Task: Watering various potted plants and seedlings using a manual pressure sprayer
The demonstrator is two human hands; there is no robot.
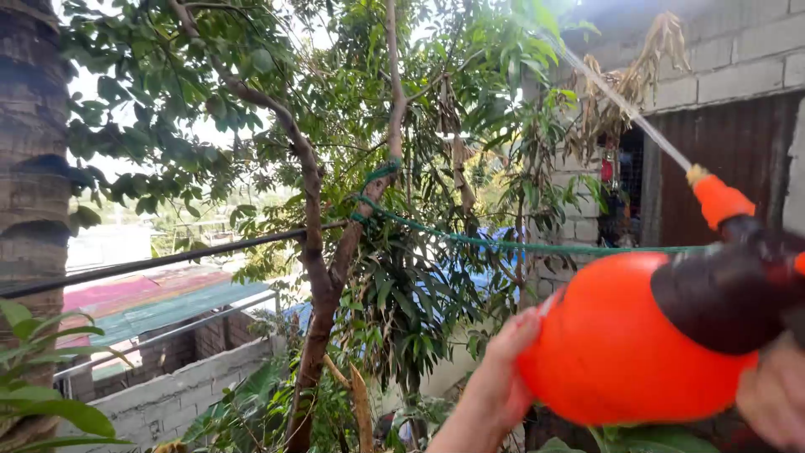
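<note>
A round orange spray bottle (616,344) with a black pump head (729,289) and an orange nozzle (717,200) fills the lower right. My left hand (501,373) presses against the bottle's left side, supporting it. My right hand (776,394) grips the bottle at the lower right edge, partly cut off by the frame. A thin jet of water (625,105) shoots up and to the left from the nozzle toward the leafy tree (323,243) and its dry brown leaves (629,80).
A green rope (520,245) and a dark cable (151,264) are tied to the tree trunk. A palm trunk (29,168) stands at left. A grey block wall (729,50) with a rusty metal sheet (729,159) is at right; low walls and roofs lie below left.
</note>
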